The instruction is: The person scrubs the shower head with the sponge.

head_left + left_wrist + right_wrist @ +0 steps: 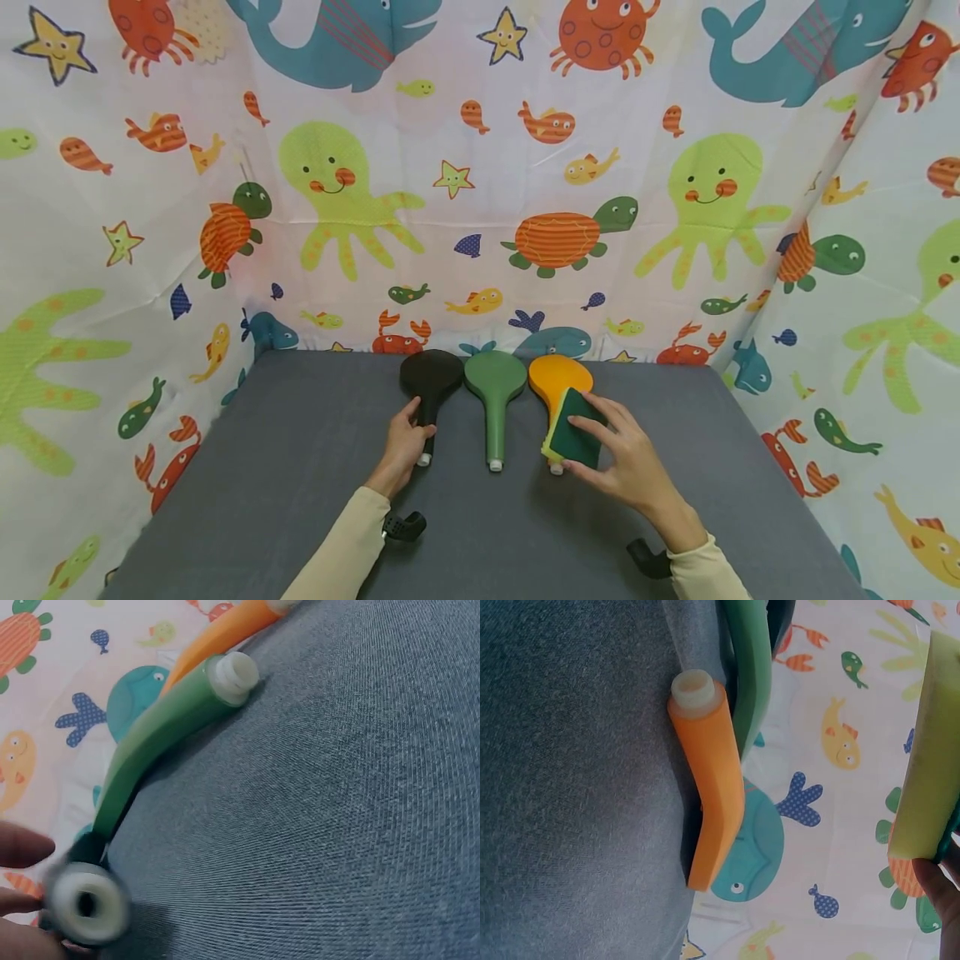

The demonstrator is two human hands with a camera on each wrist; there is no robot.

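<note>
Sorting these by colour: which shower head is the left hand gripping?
The black shower head, leftmost of three; the left hand grips its handle.

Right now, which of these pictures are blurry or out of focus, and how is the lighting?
Head view: sharp and evenly lit, soft shadows beside the three shower heads, wide-angle bending at the edges. Left wrist view: the black shower head's white end and the fingertips are smeared by blur; the green shower head is clearer. Right wrist view: the orange shower head fairly sharp, the sponge soft.

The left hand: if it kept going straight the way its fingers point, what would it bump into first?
The left hand already grips the black shower head by its handle. Straight on lies that head's wide end, then probably the sea-creature curtain.
</note>
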